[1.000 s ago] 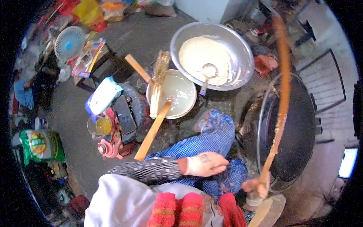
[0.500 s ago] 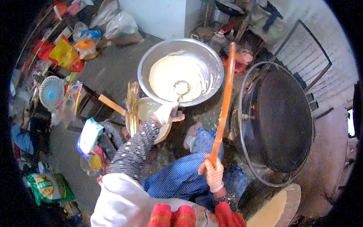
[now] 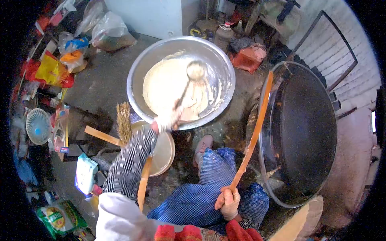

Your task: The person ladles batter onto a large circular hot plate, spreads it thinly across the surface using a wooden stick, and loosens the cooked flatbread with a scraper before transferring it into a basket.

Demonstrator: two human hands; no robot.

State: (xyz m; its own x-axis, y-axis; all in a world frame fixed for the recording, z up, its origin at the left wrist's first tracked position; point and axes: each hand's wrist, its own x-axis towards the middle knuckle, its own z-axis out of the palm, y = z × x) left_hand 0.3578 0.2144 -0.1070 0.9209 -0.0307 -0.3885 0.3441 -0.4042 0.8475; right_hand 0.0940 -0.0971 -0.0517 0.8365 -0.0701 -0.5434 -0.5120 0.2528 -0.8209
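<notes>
My left hand (image 3: 169, 119), in a pale glove, is closed on the handle of a ladle (image 3: 195, 71). The ladle's round head is over the pale batter (image 3: 165, 84) in a large metal basin (image 3: 135, 86); whether it touches the batter I cannot tell. My right hand (image 3: 230, 204), also gloved, grips the lower end of a long, thin wooden stick (image 3: 257, 132). That stick slants up and right, its far end beside the rim of the large dark round pan (image 3: 307, 128).
Below the basin stands a white bucket (image 3: 171, 154), with a straw brush (image 3: 124, 122) and a wooden handle (image 3: 102, 135) at its left. A pale flat round thing (image 3: 299, 221) lies lower right. Plastic bags (image 3: 112, 34) sit upper left; a red bag (image 3: 247, 59) is behind the basin.
My left hand has reached forward from over my lap and taken hold of the ladle, whose head has moved up in the basin. My right hand has tilted the stick's top towards the pan.
</notes>
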